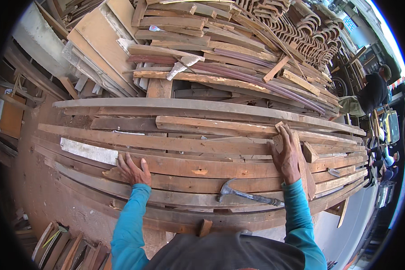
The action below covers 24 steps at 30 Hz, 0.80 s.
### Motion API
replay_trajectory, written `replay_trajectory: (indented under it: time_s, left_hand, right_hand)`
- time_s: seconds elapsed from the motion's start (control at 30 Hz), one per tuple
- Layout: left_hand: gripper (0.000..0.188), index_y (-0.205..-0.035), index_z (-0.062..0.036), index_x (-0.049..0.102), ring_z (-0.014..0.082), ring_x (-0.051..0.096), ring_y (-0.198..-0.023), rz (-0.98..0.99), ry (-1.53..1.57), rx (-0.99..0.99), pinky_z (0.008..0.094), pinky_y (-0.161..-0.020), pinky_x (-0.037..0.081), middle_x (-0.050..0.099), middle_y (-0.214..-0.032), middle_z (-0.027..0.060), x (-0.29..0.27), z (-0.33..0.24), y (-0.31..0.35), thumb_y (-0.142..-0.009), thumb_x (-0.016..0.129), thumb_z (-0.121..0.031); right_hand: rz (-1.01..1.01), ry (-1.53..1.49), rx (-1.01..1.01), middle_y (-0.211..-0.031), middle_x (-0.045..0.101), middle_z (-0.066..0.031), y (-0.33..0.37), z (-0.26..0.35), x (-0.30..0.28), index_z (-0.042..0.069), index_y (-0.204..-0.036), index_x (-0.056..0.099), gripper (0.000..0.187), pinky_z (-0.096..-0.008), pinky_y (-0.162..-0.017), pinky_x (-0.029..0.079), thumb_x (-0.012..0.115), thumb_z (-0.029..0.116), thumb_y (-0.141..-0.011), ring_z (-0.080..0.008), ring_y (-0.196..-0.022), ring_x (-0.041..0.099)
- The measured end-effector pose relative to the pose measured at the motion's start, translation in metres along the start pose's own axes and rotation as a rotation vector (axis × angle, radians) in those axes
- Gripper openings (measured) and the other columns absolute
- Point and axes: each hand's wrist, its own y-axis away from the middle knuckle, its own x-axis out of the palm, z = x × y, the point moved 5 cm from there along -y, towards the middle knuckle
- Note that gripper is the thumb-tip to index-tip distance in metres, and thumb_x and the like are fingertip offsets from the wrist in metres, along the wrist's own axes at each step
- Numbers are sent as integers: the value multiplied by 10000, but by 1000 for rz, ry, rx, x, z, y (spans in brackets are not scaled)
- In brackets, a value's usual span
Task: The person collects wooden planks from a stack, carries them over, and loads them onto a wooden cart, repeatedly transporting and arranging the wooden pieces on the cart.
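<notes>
My left hand (133, 170) lies flat, fingers spread, on a long brown plank (202, 167) in a stack of old boards, holding nothing. My right hand (285, 154) presses on the same stack further right, its fingers over a small wooden block (280, 136) at the end of a plank; whether it grips the block is unclear. A claw hammer (245, 194) with a dark handle lies on a lower board between my arms, closer to my right forearm. Both sleeves are turquoise.
Behind the stack rises a big heap of planks, plywood sheets (104, 42) and curved wooden pieces (303, 24). A person in a dark shirt (372, 92) stands at the far right. Short boards (63, 249) lean at lower left on the reddish floor.
</notes>
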Motion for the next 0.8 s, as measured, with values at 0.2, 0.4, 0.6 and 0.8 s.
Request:
replay_trajectory:
  time_s: [0.2, 0.4, 0.6, 0.8]
  left_hand:
    - [749, -1523, -11, 401, 535, 235, -1481, 32, 86, 36, 672, -1178, 250, 272, -1606, 279, -9, -5, -3, -913, 651, -366]
    - [791, -1529, 30, 378, 536, 240, -1473, 110, 105, 14, 644, -1196, 226, 275, -1593, 307, -12, -15, -12, -898, 645, -366]
    - [833, -1538, 56, 349, 555, 187, -1486, 168, 162, -16, 673, -1192, 188, 232, -1610, 316, -11, -16, -17, -893, 654, -375]
    - [843, -1540, 57, 343, 559, 185, -1483, 164, 168, 11, 676, -1193, 178, 233, -1609, 318, -7, -20, -20, -900, 631, -410]
  right_hand:
    - [114, -65, -332, -1472, 490, -237, -237, 37, 190, 70, -1530, 395, 810, -470, -1097, 471, 800, 160, -834, -422, -1323, 527]
    - [-175, 157, -388, -1637, 301, -176, -445, 55, 297, 245, -1630, 258, 1027, -603, -1127, 415, 867, 240, -804, -401, -1504, 315]
    - [-15, 261, -339, -1594, 306, -197, -513, 90, 324, 169, -1594, 332, 1151, -627, -1107, 409, 949, 278, -628, -466, -1468, 307]
    - [-48, 303, -343, -1561, 365, -219, -524, 57, 354, 171, -1584, 346, 949, -627, -1106, 421, 830, 240, -771, -435, -1440, 383]
